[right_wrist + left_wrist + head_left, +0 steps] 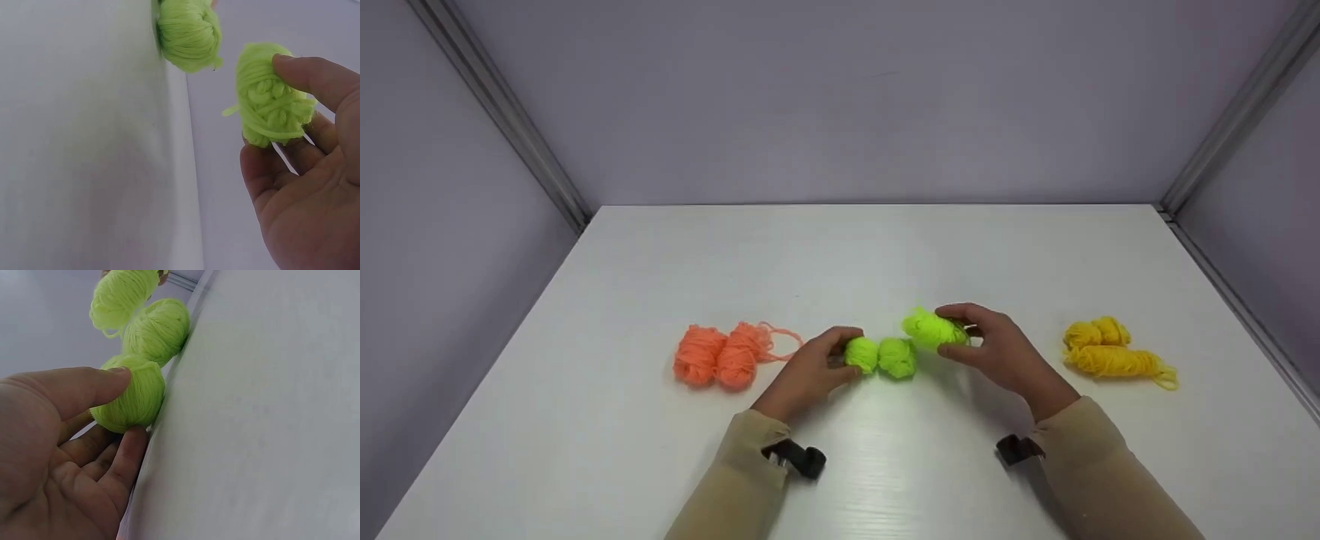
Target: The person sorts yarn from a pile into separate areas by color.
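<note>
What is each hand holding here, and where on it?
The right hand pinches a green yarn ball by its sides, lifted off the table. The left hand pinches the leftmost green ball, resting on the table.

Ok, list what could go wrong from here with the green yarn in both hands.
1. The right hand pinches a green bundle lifted above the table by fingertips only; it could slip and roll.
2. A loose strand end sticks out of that bundle and may snag or unwind.
3. The left hand grips the left green ball, touching the middle ball; moving it could nudge that one away.
</note>
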